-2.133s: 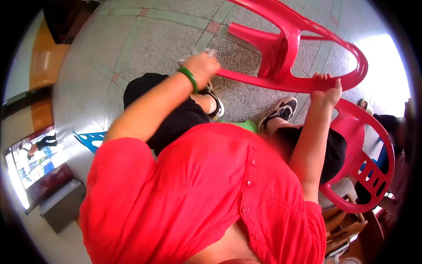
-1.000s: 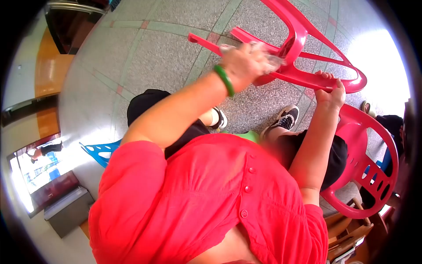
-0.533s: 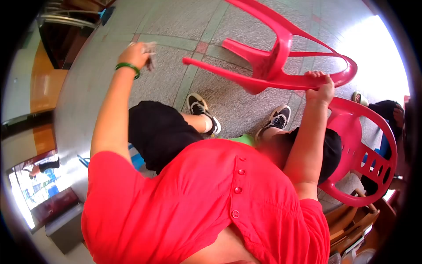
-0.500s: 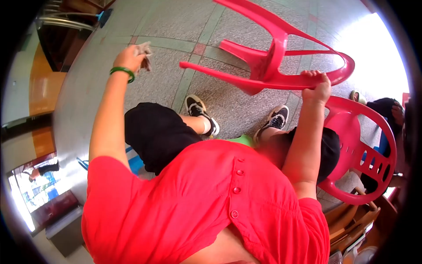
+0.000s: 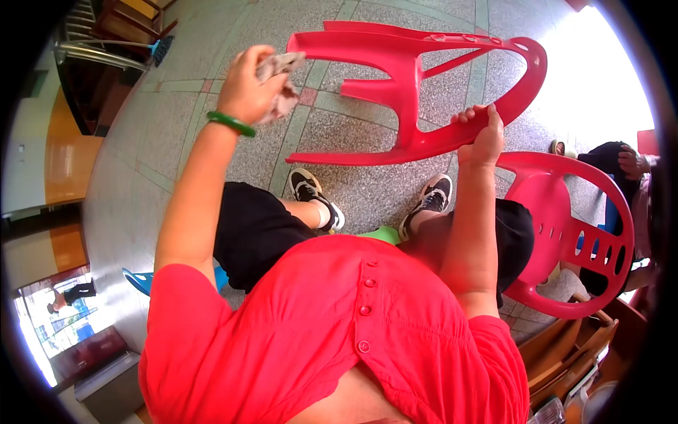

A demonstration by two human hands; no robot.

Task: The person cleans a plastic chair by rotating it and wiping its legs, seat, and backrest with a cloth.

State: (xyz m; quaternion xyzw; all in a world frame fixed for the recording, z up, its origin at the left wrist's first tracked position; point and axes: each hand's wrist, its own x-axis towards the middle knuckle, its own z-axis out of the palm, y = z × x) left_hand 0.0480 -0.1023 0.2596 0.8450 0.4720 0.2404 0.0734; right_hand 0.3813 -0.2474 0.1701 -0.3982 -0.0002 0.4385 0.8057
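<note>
A red plastic chair (image 5: 406, 92) lies tipped over in front of me, its legs pointing left and its curved rim on the right. My right hand (image 5: 482, 134) is closed on the near part of that rim, fingers curled around it. Up at the left, my left hand (image 5: 248, 85), with a green bangle on its wrist, grips a crumpled greyish cloth (image 5: 282, 88). The cloth is beside the end of the chair's upper leg; whether they touch I cannot tell.
A second red chair (image 5: 554, 226) stands by my right knee. Beyond it a person's hand (image 5: 633, 162) and dark clothing show. Wooden furniture (image 5: 565, 353) is at the lower right, a blue plastic piece (image 5: 138, 280) at the left. My shoes (image 5: 314, 198) rest on the tiled floor.
The held chair has turned and shifted left, so more of its legs shows. My left hand has moved right and up with the cloth. My right hand has moved slightly left, still on the rim.
</note>
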